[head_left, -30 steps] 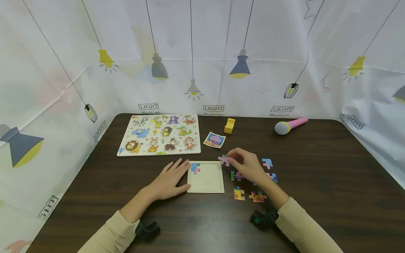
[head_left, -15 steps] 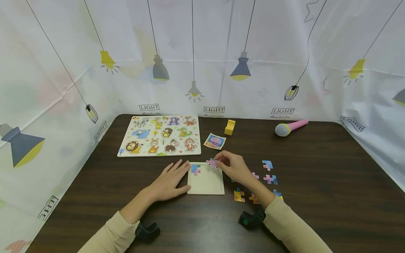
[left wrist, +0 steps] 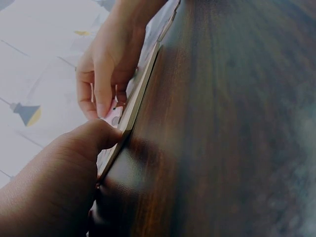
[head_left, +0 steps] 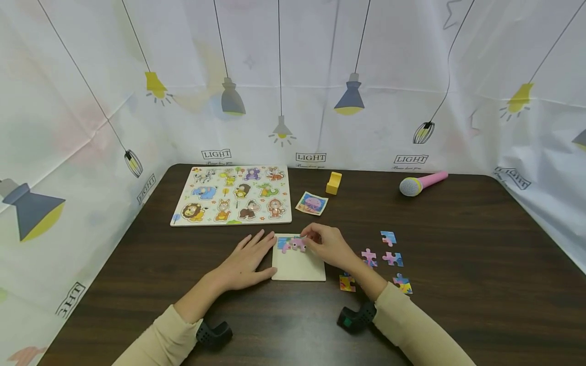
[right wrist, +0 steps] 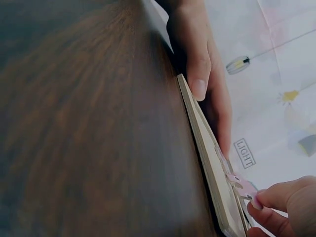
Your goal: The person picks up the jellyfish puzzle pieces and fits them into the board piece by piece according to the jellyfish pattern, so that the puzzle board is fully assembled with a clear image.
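Observation:
My right hand [head_left: 328, 246] pinches a pink jigsaw piece [head_left: 298, 244] printed with eyes, over the upper part of a pale square puzzle tray [head_left: 299, 269]. A blue-and-pink piece [head_left: 282, 242] lies in the tray's upper left corner, and the pinched piece is right beside it. In the right wrist view the pink piece [right wrist: 241, 185] is between thumb and finger, tilted above the tray surface. With fingers spread, my left hand [head_left: 244, 264] rests at the tray's left side, fingertips and thumb touching its edge. The left wrist view shows the thumb [left wrist: 106, 134] against that edge.
Several loose jigsaw pieces, such as a pink-and-blue one [head_left: 392, 259], lie right of the tray, some partly behind my right forearm. Behind it are an animal puzzle board [head_left: 233, 192], an octopus picture card [head_left: 312, 204], a yellow block [head_left: 333, 183] and a pink toy microphone [head_left: 422, 184].
My right hand has carried the pink piece leftward from outside the tray's upper right corner to beside the corner piece. My left hand has stayed at the tray's edge.

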`<state>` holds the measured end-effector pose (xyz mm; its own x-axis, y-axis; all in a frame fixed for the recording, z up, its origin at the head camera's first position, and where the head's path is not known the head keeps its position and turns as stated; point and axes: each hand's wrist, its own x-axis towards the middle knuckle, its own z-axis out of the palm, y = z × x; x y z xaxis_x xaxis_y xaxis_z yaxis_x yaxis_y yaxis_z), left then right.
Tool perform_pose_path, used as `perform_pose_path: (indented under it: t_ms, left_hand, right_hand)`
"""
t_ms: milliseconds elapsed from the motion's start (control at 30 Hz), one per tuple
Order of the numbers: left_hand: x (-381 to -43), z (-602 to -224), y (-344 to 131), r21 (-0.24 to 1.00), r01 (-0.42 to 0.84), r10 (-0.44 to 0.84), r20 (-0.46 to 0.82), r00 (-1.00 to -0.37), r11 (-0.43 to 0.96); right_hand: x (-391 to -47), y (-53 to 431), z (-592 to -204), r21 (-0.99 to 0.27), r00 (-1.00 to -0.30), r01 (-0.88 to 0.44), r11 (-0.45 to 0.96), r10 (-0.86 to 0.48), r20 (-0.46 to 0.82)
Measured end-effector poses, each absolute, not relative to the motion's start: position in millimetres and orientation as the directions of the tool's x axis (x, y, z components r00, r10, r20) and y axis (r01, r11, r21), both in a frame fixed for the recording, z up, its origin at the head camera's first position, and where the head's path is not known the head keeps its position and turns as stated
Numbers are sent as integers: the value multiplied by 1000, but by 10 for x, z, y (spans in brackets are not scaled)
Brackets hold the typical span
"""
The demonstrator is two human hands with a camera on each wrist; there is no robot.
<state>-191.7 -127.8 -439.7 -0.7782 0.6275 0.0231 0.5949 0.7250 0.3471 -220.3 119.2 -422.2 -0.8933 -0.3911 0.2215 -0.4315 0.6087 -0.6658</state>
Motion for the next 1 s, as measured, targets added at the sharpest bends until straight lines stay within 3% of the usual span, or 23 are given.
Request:
perform_pose_path:
  t_ms: [1000]
  left_hand:
    - [-1915, -4397, -1285, 347, 604, 633, 37, -773, 717]
  right_hand:
    - [-2252, 1073, -4267, -536, -894, -449, 715, -355, 274]
